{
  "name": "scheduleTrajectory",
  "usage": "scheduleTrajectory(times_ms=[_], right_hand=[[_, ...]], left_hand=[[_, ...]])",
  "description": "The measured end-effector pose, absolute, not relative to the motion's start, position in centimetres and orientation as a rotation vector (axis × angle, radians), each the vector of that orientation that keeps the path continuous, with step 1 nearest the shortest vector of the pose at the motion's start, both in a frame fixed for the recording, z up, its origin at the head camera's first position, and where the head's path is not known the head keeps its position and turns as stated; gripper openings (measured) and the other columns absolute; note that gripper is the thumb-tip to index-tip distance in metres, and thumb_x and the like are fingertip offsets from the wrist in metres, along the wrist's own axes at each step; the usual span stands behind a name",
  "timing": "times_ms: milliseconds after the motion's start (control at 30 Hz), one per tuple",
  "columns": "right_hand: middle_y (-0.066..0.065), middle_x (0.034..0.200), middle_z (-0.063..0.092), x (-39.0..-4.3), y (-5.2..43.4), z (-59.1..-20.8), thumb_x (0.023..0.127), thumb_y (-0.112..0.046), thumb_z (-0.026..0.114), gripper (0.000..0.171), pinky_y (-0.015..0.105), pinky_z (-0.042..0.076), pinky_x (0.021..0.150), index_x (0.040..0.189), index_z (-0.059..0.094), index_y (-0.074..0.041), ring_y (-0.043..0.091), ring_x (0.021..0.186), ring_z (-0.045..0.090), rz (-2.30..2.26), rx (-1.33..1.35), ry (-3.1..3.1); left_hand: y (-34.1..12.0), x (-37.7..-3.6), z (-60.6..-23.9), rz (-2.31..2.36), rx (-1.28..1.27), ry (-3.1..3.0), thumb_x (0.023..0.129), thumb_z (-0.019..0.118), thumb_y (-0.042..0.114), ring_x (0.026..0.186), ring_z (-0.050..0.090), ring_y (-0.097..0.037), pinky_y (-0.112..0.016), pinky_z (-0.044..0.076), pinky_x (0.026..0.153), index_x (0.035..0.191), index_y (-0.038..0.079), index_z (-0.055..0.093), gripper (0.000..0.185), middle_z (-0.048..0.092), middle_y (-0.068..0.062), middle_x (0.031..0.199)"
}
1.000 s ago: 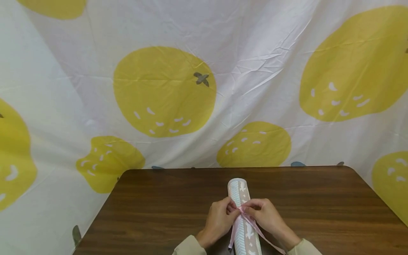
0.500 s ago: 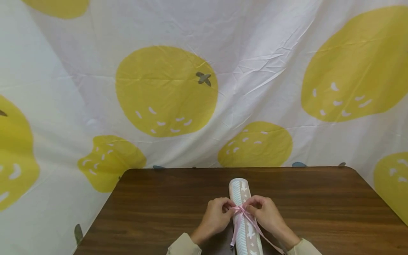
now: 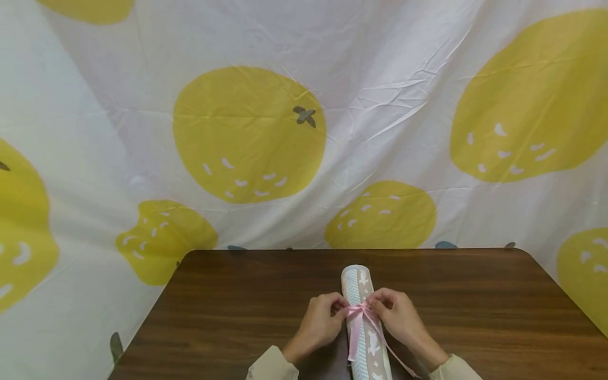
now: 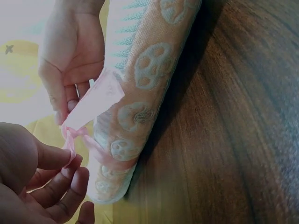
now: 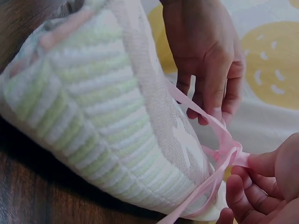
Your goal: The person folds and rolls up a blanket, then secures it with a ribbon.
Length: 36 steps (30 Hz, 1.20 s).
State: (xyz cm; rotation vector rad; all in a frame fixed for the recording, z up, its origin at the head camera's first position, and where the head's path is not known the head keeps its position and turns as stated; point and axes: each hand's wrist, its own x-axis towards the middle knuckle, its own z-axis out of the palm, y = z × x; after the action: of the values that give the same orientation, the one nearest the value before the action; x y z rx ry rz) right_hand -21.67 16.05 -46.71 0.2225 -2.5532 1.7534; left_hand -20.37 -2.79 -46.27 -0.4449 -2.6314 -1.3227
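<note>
A rolled-up towel, with blue-white ridged and beige white-printed bands, lies lengthwise on the table. Around its middle runs a pink ribbon, knotted on top into a bow with two tails hanging down. My left hand pinches the bow's left loop between thumb and fingertips, beside the roll. On the opposite side, my right hand pinches the right loop close to the knot. The right wrist view shows the knot near the right thumb. One wide ribbon end spreads over the towel in the left wrist view.
The dark wood-grain table spreads out on both sides of the roll. Behind it hangs a white cloth printed with big yellow fruits, meeting the table's back edge.
Both hands have drawn slightly apart, the left leftward and the right up and rightward, stretching the bow's loops sideways. The knot shows more plainly, and the left tail hangs flatter.
</note>
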Motion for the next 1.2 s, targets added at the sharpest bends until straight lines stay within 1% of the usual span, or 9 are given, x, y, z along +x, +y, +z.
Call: scheduleTrajectory(times_ms=[133,300,533,667,900,1200], right_hand=[[0.004,0.075,0.067,-21.8,16.2,-46.7,0.091,0.003,0.063,0.009,0.021,0.046,0.058,0.088,0.070,-0.001,0.008,0.063,0.056,1.705,0.252,-2.559],[0.003,0.072,0.065,-22.0,16.3,-46.6,0.093,-0.002,0.063,0.009,0.021,0.045,0.057,0.087,0.070,-0.004,0.006,0.061,0.055,1.639,0.249,-2.598],[0.001,0.068,0.062,-21.9,16.7,-46.3,0.095,-0.009,0.064,0.012,0.022,0.040,0.055,0.084,0.069,-0.007,0.005,0.058,0.050,1.553,0.232,-2.651],[0.000,0.065,0.058,-22.1,17.1,-46.4,0.096,-0.009,0.062,0.014,0.022,0.037,0.052,0.083,0.067,-0.007,0.005,0.054,0.046,1.541,0.258,-2.670],[-0.003,0.061,0.055,-22.4,17.8,-46.7,0.098,-0.009,0.059,0.016,0.021,0.032,0.048,0.082,0.062,-0.006,0.005,0.050,0.040,1.500,0.318,-2.724],[-0.002,0.062,0.055,-22.5,18.3,-47.1,0.099,-0.012,0.058,0.017,0.022,0.033,0.047,0.082,0.059,-0.007,0.007,0.050,0.040,1.523,0.299,-2.780]], left_hand=[[-2.9,-20.4,-46.0,-1.291,-0.447,-2.637,0.086,0.070,0.003,0.062,0.050,0.001,-0.018,0.043,0.057,0.083,0.007,0.072,0.005,0.063,0.005,0.069],[-3.0,-20.4,-45.8,-1.284,-0.449,-2.662,0.088,0.069,0.004,0.061,0.048,0.001,-0.018,0.043,0.056,0.084,0.005,0.072,0.005,0.063,0.005,0.068],[-3.2,-20.6,-45.6,-1.286,-0.446,-2.697,0.089,0.069,0.006,0.060,0.049,0.000,-0.019,0.043,0.055,0.085,0.006,0.072,0.005,0.065,0.002,0.069],[-3.6,-20.7,-45.7,-1.277,-0.453,-2.714,0.089,0.069,0.005,0.058,0.047,0.000,-0.019,0.041,0.054,0.085,0.007,0.071,0.005,0.066,0.000,0.069],[-4.3,-21.2,-46.0,-1.268,-0.505,-2.735,0.089,0.069,0.004,0.058,0.047,0.000,-0.018,0.042,0.053,0.085,0.007,0.072,0.006,0.062,0.005,0.068],[-5.1,-22.0,-46.4,-1.265,-0.533,-2.784,0.090,0.068,0.006,0.060,0.047,-0.002,-0.019,0.041,0.056,0.085,0.008,0.071,0.006,0.060,0.006,0.068]])
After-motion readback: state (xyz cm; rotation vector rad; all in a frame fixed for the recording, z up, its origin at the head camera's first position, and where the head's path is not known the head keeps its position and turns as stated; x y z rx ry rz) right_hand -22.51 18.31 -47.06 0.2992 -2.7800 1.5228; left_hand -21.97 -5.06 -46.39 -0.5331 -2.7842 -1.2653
